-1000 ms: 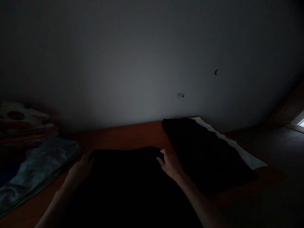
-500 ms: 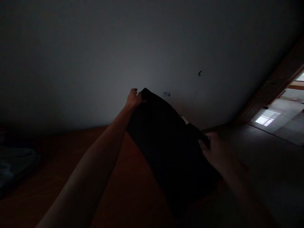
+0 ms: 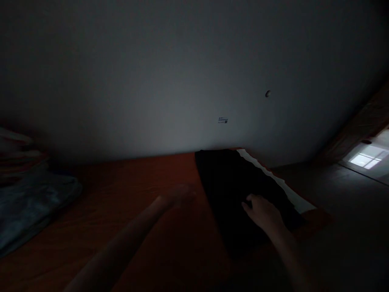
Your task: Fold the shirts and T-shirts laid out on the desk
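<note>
A black cloth [image 3: 225, 190] lies spread out on the right end of a reddish-brown wooden surface [image 3: 127, 178]. The picture is too dark to tell what kind of garment or fabric it is. Along its right side shows a strip of white material [image 3: 281, 184], partly covered by the black cloth. My right hand [image 3: 261, 211] is over the middle of the cloth, thumb and forefinger a little apart, with nothing visible between them. Left of the cloth, above the bare wood, is my left hand [image 3: 180, 195]; motion smears its fingers, and no cloth shows in it.
A pile of folded fabrics [image 3: 27, 194] sits on the wood at the far left. Behind rises a grey wall [image 3: 136, 81] with a small label [image 3: 223, 120] and a round fitting [image 3: 268, 93]. Floor and a doorway are on the right.
The black cloth, held up between both hands before, now lies flat on the wood. My left hand has let go and come down; my right hand has also released its edge.
</note>
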`<state>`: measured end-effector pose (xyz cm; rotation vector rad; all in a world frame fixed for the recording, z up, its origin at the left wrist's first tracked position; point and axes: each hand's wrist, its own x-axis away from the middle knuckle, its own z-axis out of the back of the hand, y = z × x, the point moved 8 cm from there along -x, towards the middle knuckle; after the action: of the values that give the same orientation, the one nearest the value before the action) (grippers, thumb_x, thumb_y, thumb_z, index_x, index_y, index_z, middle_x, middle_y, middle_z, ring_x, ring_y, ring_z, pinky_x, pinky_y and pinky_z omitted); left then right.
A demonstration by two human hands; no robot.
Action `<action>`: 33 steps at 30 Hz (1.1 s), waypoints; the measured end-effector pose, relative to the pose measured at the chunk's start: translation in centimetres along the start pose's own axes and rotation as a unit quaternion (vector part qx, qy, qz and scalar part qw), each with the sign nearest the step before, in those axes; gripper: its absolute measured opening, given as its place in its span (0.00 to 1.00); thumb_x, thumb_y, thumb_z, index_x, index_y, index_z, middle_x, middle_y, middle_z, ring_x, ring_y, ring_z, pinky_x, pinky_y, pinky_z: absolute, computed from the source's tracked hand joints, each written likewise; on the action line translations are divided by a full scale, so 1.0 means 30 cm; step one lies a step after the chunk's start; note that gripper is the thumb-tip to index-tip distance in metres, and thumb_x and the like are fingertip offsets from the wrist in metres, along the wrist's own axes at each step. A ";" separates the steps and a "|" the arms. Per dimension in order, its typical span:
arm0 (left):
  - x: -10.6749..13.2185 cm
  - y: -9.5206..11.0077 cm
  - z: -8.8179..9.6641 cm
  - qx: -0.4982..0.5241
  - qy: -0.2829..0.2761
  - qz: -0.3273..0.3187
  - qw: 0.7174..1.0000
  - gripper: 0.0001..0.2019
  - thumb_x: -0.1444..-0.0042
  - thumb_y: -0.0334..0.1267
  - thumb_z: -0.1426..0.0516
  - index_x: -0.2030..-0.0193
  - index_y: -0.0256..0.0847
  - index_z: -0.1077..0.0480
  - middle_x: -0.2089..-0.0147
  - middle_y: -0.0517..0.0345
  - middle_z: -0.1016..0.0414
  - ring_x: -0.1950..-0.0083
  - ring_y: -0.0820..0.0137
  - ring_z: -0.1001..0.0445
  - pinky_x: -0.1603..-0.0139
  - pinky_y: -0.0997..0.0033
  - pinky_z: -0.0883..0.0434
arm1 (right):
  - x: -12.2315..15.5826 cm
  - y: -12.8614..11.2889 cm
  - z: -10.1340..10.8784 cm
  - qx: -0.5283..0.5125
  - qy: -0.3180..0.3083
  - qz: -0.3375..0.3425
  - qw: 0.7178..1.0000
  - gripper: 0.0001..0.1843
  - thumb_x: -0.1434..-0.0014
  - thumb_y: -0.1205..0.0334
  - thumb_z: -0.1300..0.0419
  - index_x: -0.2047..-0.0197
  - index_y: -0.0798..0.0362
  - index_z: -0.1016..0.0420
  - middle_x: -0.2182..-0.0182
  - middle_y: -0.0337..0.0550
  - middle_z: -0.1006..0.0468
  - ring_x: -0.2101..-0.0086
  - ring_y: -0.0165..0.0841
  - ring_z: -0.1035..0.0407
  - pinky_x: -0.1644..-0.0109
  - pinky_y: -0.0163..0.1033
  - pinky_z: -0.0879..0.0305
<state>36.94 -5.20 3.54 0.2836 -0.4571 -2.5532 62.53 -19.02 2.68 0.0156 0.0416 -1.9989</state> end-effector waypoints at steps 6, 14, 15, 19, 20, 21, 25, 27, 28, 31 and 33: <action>0.467 -0.312 -0.009 -0.075 0.132 0.213 0.965 0.16 0.34 0.44 0.48 0.46 0.42 0.26 0.38 0.43 0.28 0.36 0.52 0.32 0.34 0.45 0.38 | 0.038 -0.446 -0.093 -0.171 0.140 0.192 0.956 0.10 0.35 0.58 0.45 0.57 0.51 0.23 0.57 0.51 0.20 0.56 0.42 0.25 0.50 0.45 0.30; 0.762 -0.307 0.006 0.079 0.316 0.285 0.901 0.08 0.41 0.45 0.40 0.59 0.46 0.24 0.48 0.45 0.26 0.42 0.48 0.30 0.34 0.42 0.40 | 0.036 -0.652 -0.224 -0.210 0.203 0.222 0.930 0.23 0.33 0.51 0.51 0.48 0.60 0.27 0.54 0.59 0.20 0.54 0.48 0.25 0.48 0.52 0.30; 0.766 -0.289 0.019 0.071 0.329 0.286 0.897 0.08 0.41 0.46 0.40 0.61 0.46 0.24 0.47 0.44 0.26 0.40 0.46 0.32 0.33 0.40 0.43 | 0.027 -0.644 -0.225 -0.207 0.207 0.217 0.931 0.25 0.34 0.50 0.51 0.47 0.60 0.27 0.55 0.60 0.20 0.55 0.49 0.25 0.49 0.53 0.30; 0.774 -0.232 0.046 0.029 0.344 0.283 0.895 0.13 0.42 0.52 0.41 0.61 0.45 0.26 0.42 0.40 0.30 0.37 0.41 0.37 0.32 0.34 0.50 | 0.025 -0.637 -0.214 -0.186 0.222 0.240 0.927 0.30 0.37 0.44 0.51 0.45 0.59 0.26 0.54 0.60 0.20 0.56 0.51 0.26 0.51 0.53 0.31; 0.777 -0.229 0.040 0.028 0.333 0.289 0.897 0.14 0.42 0.52 0.41 0.59 0.44 0.26 0.44 0.39 0.30 0.39 0.41 0.36 0.33 0.34 0.48 | 0.030 -0.639 -0.215 -0.175 0.218 0.246 0.928 0.28 0.38 0.43 0.51 0.49 0.56 0.24 0.54 0.59 0.19 0.57 0.51 0.25 0.51 0.54 0.31; 0.781 -0.231 0.032 0.029 0.321 0.300 0.898 0.14 0.42 0.51 0.41 0.58 0.44 0.26 0.46 0.39 0.29 0.40 0.41 0.35 0.35 0.34 0.46 | 0.033 -0.642 -0.218 -0.164 0.210 0.250 0.931 0.26 0.39 0.44 0.51 0.53 0.53 0.23 0.54 0.56 0.19 0.57 0.52 0.25 0.51 0.55 0.31; 0.801 -0.238 0.014 -0.002 0.288 0.334 0.897 0.17 0.47 0.50 0.40 0.55 0.42 0.26 0.50 0.37 0.29 0.43 0.40 0.34 0.38 0.34 0.42 | 0.033 -0.644 -0.238 -0.160 0.171 0.258 0.937 0.24 0.42 0.42 0.51 0.58 0.49 0.22 0.56 0.53 0.17 0.58 0.52 0.24 0.52 0.56 0.31; 0.807 -0.235 0.018 -0.032 0.281 0.341 0.897 0.20 0.48 0.51 0.39 0.53 0.41 0.25 0.50 0.37 0.29 0.43 0.39 0.34 0.35 0.32 0.47 | 0.018 -0.637 -0.255 -0.173 0.154 0.251 0.940 0.29 0.43 0.39 0.51 0.54 0.51 0.22 0.56 0.56 0.17 0.59 0.54 0.23 0.54 0.56 0.30; 0.808 -0.234 0.019 -0.041 0.278 0.345 0.896 0.20 0.49 0.51 0.39 0.53 0.41 0.25 0.50 0.37 0.29 0.42 0.39 0.34 0.34 0.31 0.49 | 0.008 -0.633 -0.265 -0.178 0.148 0.247 0.941 0.31 0.43 0.37 0.51 0.53 0.52 0.22 0.57 0.57 0.17 0.60 0.54 0.23 0.55 0.57 0.30; 0.803 -0.238 0.013 -0.038 0.257 0.354 0.899 0.22 0.49 0.51 0.40 0.51 0.42 0.26 0.49 0.36 0.29 0.43 0.39 0.33 0.38 0.32 0.43 | -0.018 -0.628 -0.293 -0.188 0.146 0.250 0.938 0.28 0.46 0.36 0.49 0.56 0.48 0.22 0.57 0.56 0.18 0.61 0.55 0.23 0.57 0.59 0.29; 0.794 -0.244 0.006 -0.037 0.239 0.356 0.903 0.22 0.48 0.51 0.41 0.50 0.42 0.26 0.49 0.36 0.29 0.44 0.40 0.33 0.42 0.35 0.37 | -0.028 -0.636 -0.307 -0.188 0.154 0.275 0.930 0.25 0.47 0.37 0.48 0.59 0.45 0.22 0.56 0.54 0.18 0.61 0.55 0.23 0.56 0.59 0.29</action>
<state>13.52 -11.94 -1.63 0.5777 -0.2127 -1.7025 45.46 -10.00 -6.06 0.0854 0.5630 -1.3841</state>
